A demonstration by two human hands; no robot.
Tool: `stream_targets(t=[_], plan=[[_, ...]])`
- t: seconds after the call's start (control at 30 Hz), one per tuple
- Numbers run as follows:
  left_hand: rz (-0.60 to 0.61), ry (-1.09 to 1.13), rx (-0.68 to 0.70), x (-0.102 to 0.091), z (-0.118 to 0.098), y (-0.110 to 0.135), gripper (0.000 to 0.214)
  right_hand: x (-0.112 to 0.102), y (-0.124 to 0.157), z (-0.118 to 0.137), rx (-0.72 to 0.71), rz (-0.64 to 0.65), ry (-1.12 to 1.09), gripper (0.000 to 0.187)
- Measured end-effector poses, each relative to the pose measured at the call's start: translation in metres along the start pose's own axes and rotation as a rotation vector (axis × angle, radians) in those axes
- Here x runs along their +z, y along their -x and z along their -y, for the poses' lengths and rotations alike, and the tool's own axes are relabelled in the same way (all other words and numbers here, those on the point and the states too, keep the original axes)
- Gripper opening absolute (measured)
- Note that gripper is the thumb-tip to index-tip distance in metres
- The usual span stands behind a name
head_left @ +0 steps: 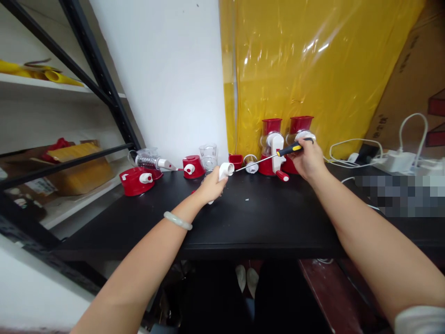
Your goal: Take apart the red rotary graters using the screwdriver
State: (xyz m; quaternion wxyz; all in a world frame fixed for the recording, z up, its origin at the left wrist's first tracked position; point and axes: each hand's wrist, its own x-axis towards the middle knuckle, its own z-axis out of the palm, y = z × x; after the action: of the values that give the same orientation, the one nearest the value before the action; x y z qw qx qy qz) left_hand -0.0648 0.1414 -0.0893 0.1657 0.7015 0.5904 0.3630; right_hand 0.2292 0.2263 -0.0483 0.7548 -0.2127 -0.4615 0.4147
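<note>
My left hand is closed around a white plastic crank handle, its round socket end turned to the right above the black table. In my right hand is a screwdriver with a black and yellow grip. Its long shaft slants down to the left, and the tip is at the socket end; whether it touches inside cannot be seen. Behind my right hand stand two red and white rotary graters. A grater drum and a small red part lie between the hands, farther back.
Left on the black table are red bases, a metal grater drum with a white handle, another red base and a clear cup. White cables and a power strip lie right. A black-framed shelf borders the left.
</note>
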Motion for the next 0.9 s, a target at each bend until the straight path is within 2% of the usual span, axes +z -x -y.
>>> stream_targets(t=[0.2, 0.4, 0.6, 0.77, 0.9], plan=[[0.029, 0.016, 0.022, 0.001, -0.001, 0.000, 0.020, 0.000, -0.002, -0.002, -0.042, -0.038, -0.051, 0.028], [0.019, -0.008, 0.035, -0.001, -0.003, 0.000, 0.020, 0.000, -0.001, -0.002, -0.110, -0.023, 0.075, 0.034], [-0.013, -0.008, 0.018, 0.000, -0.002, 0.000, 0.019, 0.000, 0.000, -0.005, -0.114, -0.025, -0.001, 0.035], [-0.039, -0.058, -0.013, 0.001, 0.002, -0.003, 0.022, -0.002, 0.001, -0.009, -0.155, -0.028, 0.084, 0.037], [-0.056, -0.054, -0.028, 0.000, 0.005, -0.005, 0.022, -0.005, 0.000, -0.013, -0.245, -0.046, 0.200, 0.036]])
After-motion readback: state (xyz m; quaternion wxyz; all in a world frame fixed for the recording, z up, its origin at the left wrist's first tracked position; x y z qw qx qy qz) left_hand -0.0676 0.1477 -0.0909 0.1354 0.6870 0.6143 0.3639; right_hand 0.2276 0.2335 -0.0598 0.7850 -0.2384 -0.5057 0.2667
